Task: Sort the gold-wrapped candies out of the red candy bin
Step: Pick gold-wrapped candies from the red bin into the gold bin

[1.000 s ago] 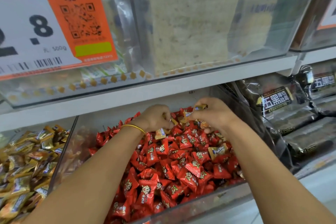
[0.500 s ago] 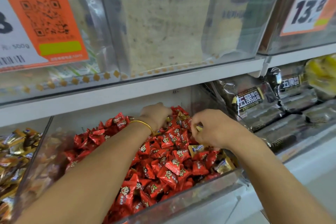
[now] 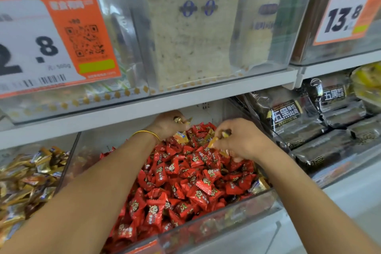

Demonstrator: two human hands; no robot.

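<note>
Grips shiny gold-wrapped candies point(image 3: 214, 142) in left hand point(image 3: 167, 125) and right hand point(image 3: 244, 140) at frame centre, with several remaining among red-wrapped candies point(image 3: 185, 181) in clear plastic bin point(image 3: 237, 209).

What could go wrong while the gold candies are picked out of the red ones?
1. The right hand pinches several gold candies at once, and the left hand holds more; one might slip back among the red candies.
2. A gold candy at the front right corner lies half buried and could be missed.
3. The reds reach the front wall of the bin; digging may push some over.
</note>
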